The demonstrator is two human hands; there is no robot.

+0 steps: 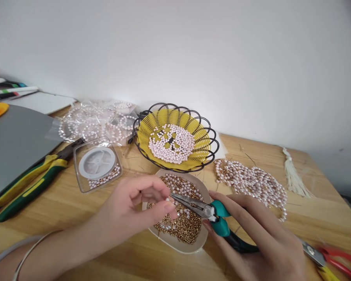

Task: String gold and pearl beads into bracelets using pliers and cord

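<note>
My left hand is closed in a pinch on a small pearl bead above a beige bowl. A short string of pearls seems to hang below those fingers. In my right hand are needle-nose pliers with green and black handles. Their tips reach to the pinched bead; whether the jaws grip anything is too small to tell. Inside the bowl lie gold beads and pearl beads. Behind it stands a yellow basket with a black looped rim and loose pearls in it.
Green-yellow pliers and a clear box with a white spool lie at left. Bagged pearl strands rest behind. At right are a pearl chain pile, a white tassel and red-handled scissors. A wall stands behind.
</note>
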